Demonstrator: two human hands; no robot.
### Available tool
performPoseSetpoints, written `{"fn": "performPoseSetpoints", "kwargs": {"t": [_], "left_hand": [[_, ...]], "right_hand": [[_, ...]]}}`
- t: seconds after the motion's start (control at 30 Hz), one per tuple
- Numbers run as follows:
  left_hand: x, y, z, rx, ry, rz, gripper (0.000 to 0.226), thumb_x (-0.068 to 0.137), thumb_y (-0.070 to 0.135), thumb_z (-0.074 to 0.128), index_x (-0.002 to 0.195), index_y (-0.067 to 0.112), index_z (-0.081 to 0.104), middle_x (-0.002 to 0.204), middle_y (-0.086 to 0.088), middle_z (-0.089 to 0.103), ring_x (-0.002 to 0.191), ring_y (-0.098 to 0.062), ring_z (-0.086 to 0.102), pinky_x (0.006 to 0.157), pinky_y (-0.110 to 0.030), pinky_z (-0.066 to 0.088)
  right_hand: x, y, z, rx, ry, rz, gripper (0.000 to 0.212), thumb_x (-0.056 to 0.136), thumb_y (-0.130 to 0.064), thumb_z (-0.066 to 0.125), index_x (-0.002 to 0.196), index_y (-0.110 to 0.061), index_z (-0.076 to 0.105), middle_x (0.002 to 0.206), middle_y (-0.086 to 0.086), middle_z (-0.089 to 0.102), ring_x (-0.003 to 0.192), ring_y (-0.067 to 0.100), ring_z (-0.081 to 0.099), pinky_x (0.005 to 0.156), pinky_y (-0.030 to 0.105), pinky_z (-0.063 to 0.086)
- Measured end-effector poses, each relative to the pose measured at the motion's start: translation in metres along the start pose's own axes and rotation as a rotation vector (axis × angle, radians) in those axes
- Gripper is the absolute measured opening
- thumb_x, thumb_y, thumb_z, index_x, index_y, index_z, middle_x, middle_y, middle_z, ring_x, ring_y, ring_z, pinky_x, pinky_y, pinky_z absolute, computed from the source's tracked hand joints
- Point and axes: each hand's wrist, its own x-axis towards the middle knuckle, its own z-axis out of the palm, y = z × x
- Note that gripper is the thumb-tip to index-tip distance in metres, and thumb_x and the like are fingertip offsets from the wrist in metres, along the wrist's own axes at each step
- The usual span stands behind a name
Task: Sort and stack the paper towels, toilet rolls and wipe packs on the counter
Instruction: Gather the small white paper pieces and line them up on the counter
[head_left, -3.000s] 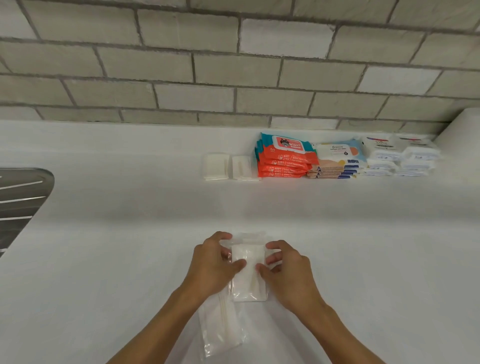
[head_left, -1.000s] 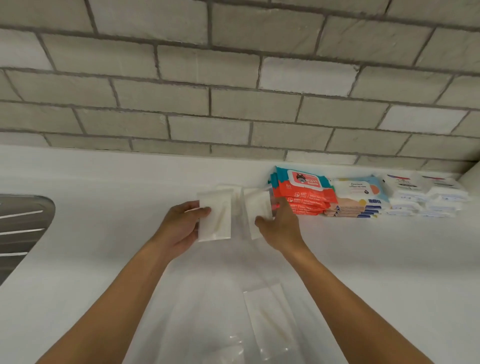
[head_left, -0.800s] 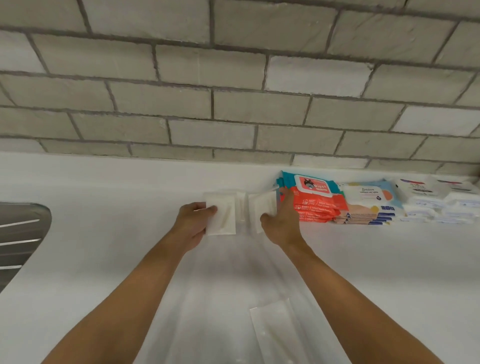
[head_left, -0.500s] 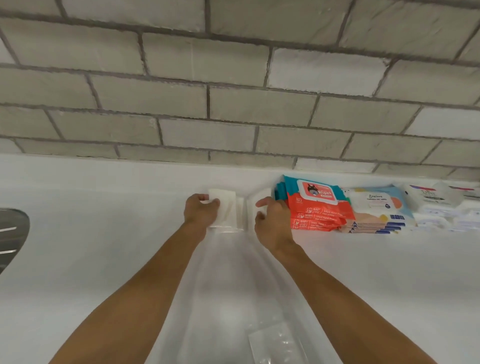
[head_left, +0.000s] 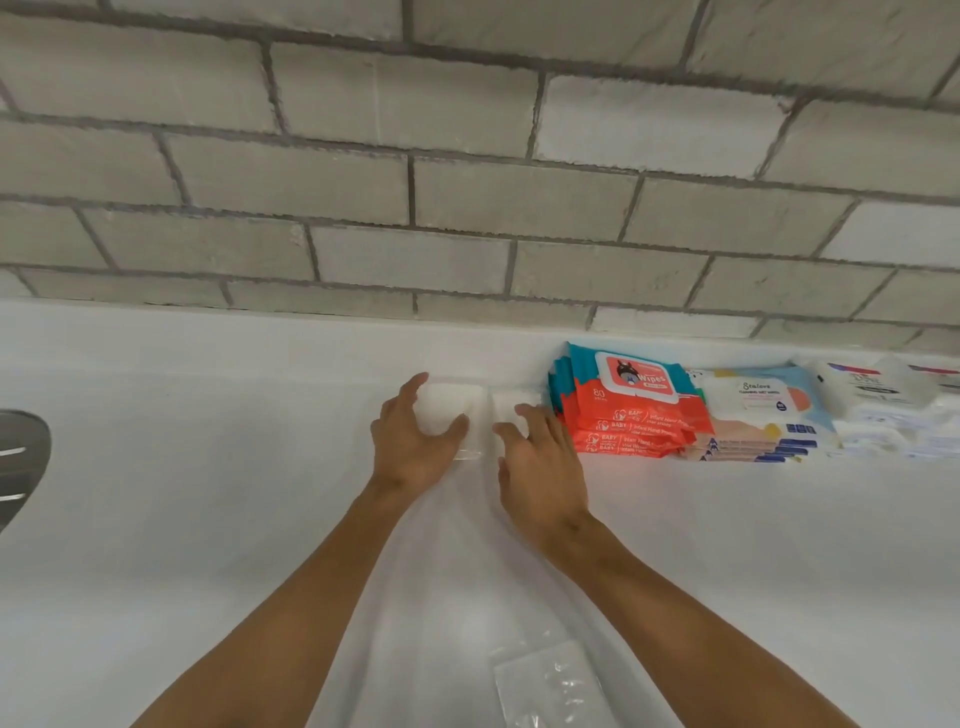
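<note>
My left hand (head_left: 408, 447) grips a small white tissue pack (head_left: 441, 408), fingers at its left edge and thumb at its right, set on a low pile by the back wall. My right hand (head_left: 540, 467) holds a second white tissue pack (head_left: 511, 402) just to the right, thumb at its left edge and fingers lying over its front. Both packs stand side by side, nearly touching. Right of them is a stack of red wipe packs (head_left: 636, 415), then a stack of blue and peach wipe packs (head_left: 761, 415), then white wipe packs (head_left: 878, 397).
A clear plastic wrapper with a white pack (head_left: 545, 686) lies on the white counter (head_left: 208, 519) near me, between my forearms. A steel sink drainer (head_left: 21, 457) shows at the left edge. A grey brick wall (head_left: 467, 197) closes the back.
Both hands lifted the two white packs from near the front edge, carried them to the back wall and lowered them beside the red wipes. The view moved closer to the wall.
</note>
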Motion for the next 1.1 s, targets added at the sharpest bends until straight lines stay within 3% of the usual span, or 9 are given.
{"fn": "performPoseSetpoints", "kwargs": {"t": [0.1,0.2,0.37,0.57,0.7,0.87,1.0,1.1], "left_hand": [[-0.012,-0.005,0.0,0.145,-0.074,0.163,0.08,0.078,0.046,0.074,0.146,0.036,0.035,0.147,0.004,0.041,0.136,-0.021,0.033,0.107,-0.024,0.021],[-0.018,-0.009,0.0,0.242,-0.106,0.229,0.074,0.081,0.045,0.072,0.146,0.04,0.038,0.152,0.005,0.034,0.138,-0.02,0.023,0.104,-0.018,0.017],[-0.02,-0.012,0.0,0.338,-0.078,0.294,0.06,0.087,0.046,0.065,0.142,0.04,0.044,0.152,0.001,0.037,0.135,-0.025,0.023,0.112,-0.029,0.024],[-0.033,-0.011,-0.001,0.339,-0.07,0.322,0.065,0.087,0.046,0.065,0.146,0.034,0.039,0.151,0.0,0.038,0.136,-0.027,0.025,0.115,-0.036,0.028],[-0.051,-0.013,-0.006,0.396,-0.043,0.43,0.068,0.087,0.046,0.063,0.146,0.019,0.041,0.146,-0.001,0.045,0.134,-0.027,0.032,0.112,-0.039,0.034],[-0.097,-0.01,-0.022,0.417,-0.141,0.504,0.057,0.091,0.044,0.056,0.142,0.022,0.044,0.144,0.004,0.045,0.133,-0.02,0.029,0.112,-0.038,0.033],[-0.147,-0.015,-0.044,0.441,-0.243,0.503,0.049,0.093,0.047,0.054,0.138,0.029,0.048,0.139,0.01,0.048,0.128,-0.015,0.034,0.108,-0.024,0.031],[-0.171,-0.016,-0.057,0.443,-0.293,0.466,0.044,0.092,0.047,0.056,0.133,0.031,0.053,0.131,0.013,0.054,0.118,-0.015,0.043,0.101,-0.023,0.039]], "right_hand": [[-0.002,0.009,0.008,0.054,-0.177,0.024,0.05,0.089,-0.002,0.059,0.137,-0.01,0.05,0.149,0.013,0.037,0.141,0.031,0.03,0.109,0.037,0.037],[-0.002,0.016,0.01,0.061,-0.193,0.059,0.047,0.096,-0.008,0.053,0.143,-0.014,0.043,0.152,0.009,0.034,0.142,0.025,0.029,0.111,0.033,0.035],[0.001,0.018,0.01,0.085,-0.191,0.072,0.043,0.098,-0.01,0.053,0.141,-0.012,0.045,0.148,0.009,0.039,0.138,0.025,0.035,0.11,0.031,0.035],[-0.006,0.018,0.001,0.145,-0.165,0.067,0.042,0.1,-0.013,0.049,0.142,-0.012,0.044,0.152,0.009,0.035,0.14,0.025,0.033,0.114,0.031,0.03],[-0.025,0.018,-0.01,0.225,-0.094,0.041,0.034,0.095,-0.006,0.054,0.129,-0.009,0.058,0.139,0.012,0.05,0.127,0.029,0.048,0.108,0.031,0.039],[-0.068,0.017,-0.041,0.373,-0.077,0.114,0.023,0.092,-0.011,0.059,0.114,-0.014,0.066,0.12,0.003,0.061,0.11,0.017,0.057,0.092,0.007,0.031],[-0.114,0.013,-0.068,0.417,-0.171,0.182,0.025,0.092,-0.02,0.06,0.117,-0.02,0.064,0.119,0.002,0.061,0.104,0.017,0.059,0.086,0.013,0.037],[-0.135,0.012,-0.077,0.409,-0.179,0.186,0.028,0.091,-0.023,0.062,0.119,-0.023,0.063,0.114,-0.001,0.06,0.097,0.013,0.057,0.083,0.013,0.038]]}}
